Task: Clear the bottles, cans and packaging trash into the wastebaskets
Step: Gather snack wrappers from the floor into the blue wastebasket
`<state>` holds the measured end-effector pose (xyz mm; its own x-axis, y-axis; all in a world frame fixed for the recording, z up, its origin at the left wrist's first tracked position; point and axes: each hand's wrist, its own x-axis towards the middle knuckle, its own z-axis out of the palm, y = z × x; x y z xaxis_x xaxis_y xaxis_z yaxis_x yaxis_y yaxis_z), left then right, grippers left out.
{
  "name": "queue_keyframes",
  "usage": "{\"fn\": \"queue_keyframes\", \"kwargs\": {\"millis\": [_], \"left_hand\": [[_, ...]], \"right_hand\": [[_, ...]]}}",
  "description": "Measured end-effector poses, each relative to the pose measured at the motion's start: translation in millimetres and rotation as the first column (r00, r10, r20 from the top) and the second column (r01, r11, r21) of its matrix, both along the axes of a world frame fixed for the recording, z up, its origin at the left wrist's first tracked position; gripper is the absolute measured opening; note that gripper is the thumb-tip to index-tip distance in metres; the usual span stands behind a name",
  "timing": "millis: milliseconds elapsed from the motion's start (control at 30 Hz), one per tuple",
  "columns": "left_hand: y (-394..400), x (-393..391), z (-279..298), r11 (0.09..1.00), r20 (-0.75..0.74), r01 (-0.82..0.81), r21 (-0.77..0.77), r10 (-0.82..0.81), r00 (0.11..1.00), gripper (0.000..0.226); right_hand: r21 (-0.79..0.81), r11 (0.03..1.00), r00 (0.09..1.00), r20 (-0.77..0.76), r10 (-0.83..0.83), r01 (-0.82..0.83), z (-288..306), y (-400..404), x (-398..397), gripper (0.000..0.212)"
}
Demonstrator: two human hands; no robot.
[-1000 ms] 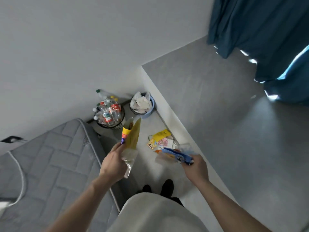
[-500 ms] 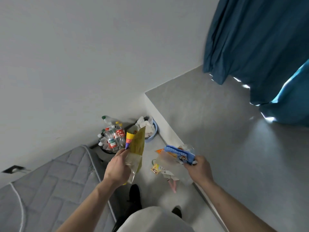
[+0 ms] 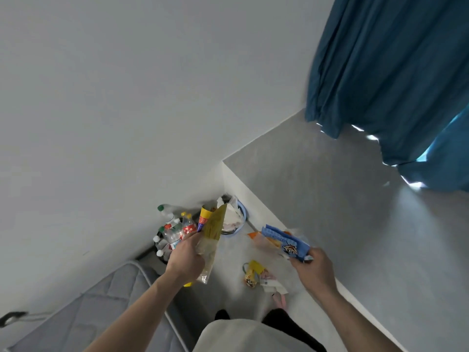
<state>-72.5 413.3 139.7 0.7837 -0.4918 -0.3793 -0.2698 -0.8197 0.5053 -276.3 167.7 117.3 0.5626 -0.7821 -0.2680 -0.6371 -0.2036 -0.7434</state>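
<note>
- The left hand grips a bundle of wrappers: a yellow packet, a clear film bag and a cone sleeve, fingers curled round the lower part.
- The right hand pinches a blue snack wrapper at its near end, with an orange packet behind it.
- Both bundles are held above the floor, near the far corner.
- A black wastebasket full of bottles stands against the wall; a blue wastebasket holding paper trash stands just right of it.
- More packaging lies on the floor between the hands.
- Handling judgement: the film is light, limp and slippery. Hold it bunched, not by one edge, or single pieces may slide out.
- The blue wastebasket looks near full; loose wrappers may need pressing down.
- A grey mattress lies at the near left.
</note>
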Motion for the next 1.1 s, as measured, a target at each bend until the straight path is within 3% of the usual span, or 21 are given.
{"fn": "queue_keyframes", "kwargs": {"millis": [200, 400, 667, 933, 1100], "left_hand": [[-11.4, 39.4, -17.6, 0.993, -0.045, -0.109, -0.050, 0.107, 0.993, 0.052], [-16.0, 68.9, -26.8, 0.963, -0.057, -0.237, -0.125, 0.232, 0.971, 0.057], [-49.8, 131.2, -50.8, 0.960, -0.102, -0.239, -0.148, 0.226, 0.969, 0.052], [-110.2, 237.0, -145.7, 0.964, -0.253, -0.267, -0.008, 0.256, 0.933, 0.041], [-152.6, 289.0, -230.7, 0.971, -0.270, -0.227, 0.076, 0.239, 0.933, 0.031]], "right_hand": [[0.035, 0.999, 1.000, -0.024, 0.011, -0.011, 6.7, -18.1, 28.2, 0.039], [0.078, 0.995, 0.996, -0.051, 0.066, -0.062, -10.6, -39.9, 84.2, 0.036], [0.094, 0.996, 0.992, -0.123, 0.006, 0.006, -38.5, -50.4, 147.3, 0.034], [0.143, 0.979, 0.956, -0.274, -0.105, 0.148, -102.9, -47.2, 218.9, 0.015], [0.188, 0.959, 0.922, -0.364, -0.133, 0.212, -183.1, -51.8, 267.0, 0.008]]}}
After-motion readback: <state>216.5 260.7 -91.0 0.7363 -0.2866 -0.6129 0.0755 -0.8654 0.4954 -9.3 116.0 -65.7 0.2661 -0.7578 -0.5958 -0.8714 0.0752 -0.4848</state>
